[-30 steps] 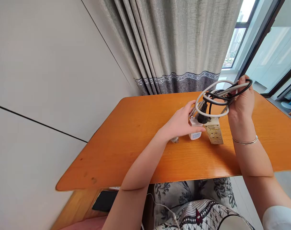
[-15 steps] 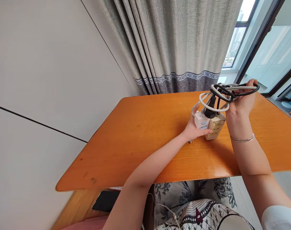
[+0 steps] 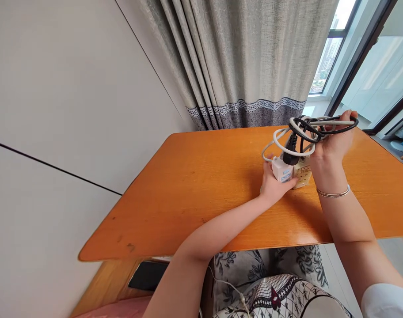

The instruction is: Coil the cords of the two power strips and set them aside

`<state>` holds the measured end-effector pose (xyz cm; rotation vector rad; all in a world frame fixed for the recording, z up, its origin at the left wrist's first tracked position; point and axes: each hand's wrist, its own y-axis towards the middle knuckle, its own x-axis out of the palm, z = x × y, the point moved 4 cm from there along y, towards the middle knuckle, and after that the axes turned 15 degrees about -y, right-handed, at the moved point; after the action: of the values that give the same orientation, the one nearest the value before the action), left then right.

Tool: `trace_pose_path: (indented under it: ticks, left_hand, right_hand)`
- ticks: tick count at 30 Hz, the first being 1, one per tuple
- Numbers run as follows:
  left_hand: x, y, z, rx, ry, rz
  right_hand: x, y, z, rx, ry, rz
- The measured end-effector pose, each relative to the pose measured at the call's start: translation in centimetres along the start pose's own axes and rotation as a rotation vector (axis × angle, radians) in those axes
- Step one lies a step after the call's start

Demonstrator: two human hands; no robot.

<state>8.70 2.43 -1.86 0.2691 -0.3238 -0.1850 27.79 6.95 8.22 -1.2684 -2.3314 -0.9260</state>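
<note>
My left hand (image 3: 273, 185) is closed around a small white adapter block (image 3: 282, 170) near the far right of the orange table (image 3: 201, 190). A cream power strip (image 3: 302, 171) stands right beside the block, with a black plug (image 3: 290, 154) stuck in on top. My right hand (image 3: 330, 143) grips a bundle of coiled black and white cables (image 3: 312, 128), held above the strip. A thin silver bracelet circles my right wrist.
A grey curtain (image 3: 244, 62) hangs behind the table, with a window (image 3: 330, 48) at the right. A plain wall runs along the left. A dark phone (image 3: 147, 276) lies on a lower ledge under the table's near edge. Patterned fabric covers my lap.
My left hand has slid right and away from me with the white block, closing up against the power strip. My right hand has lifted the cable coil a little and shifted it right.
</note>
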Motion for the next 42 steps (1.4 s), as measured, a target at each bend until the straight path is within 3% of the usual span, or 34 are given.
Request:
trace_pose_path:
  ticks: [4,9,13,18,22,27,31,38,42]
  left_hand:
    - [0.5,0.2,-0.2,-0.088,-0.012,0.051]
    - [1.8,0.6,-0.8,-0.259,-0.089,-0.027]
    - [1.9,0.6,-0.4,-0.246,-0.185,-0.037]
    - [2.3,0.8,-0.3,-0.278,-0.312,-0.134]
    - [1.4,1.5,0.1,-0.342,-0.314,-0.181]
    - [-3.2,3.5,1.9,-0.493,-0.238,-0.143]
    - [-8.5,5.2,4.1,-0.547,-0.084,-0.081]
    - [-16.2,6.3,5.9,-0.629,0.168,0.047]
    - [-19.7,6.0,5.1,-0.714,0.151,0.215]
  right_hand:
    - [0.2,-0.4,-0.6,-0.01,-0.092,-0.079]
    - [0.3,-1.4,-1.7,-0.091,-0.079,-0.036]
    - [0.6,-1.5,-1.7,-0.128,-0.104,-0.076]
    - [0.1,-0.6,-1.0,-0.141,-0.085,-0.102]
    - [-0.2,1.3,0.4,-0.105,-0.148,-0.227]
    - [0.7,2.4,3.3,0.249,-0.073,-0.389]
    - [2.8,-0.6,5.4,0.522,-0.136,-0.669]
    - [4.0,-7.1,9.6,0.608,-0.369,-1.005]
    - [3.2,-8.7,11.2,0.625,-0.43,-1.0]
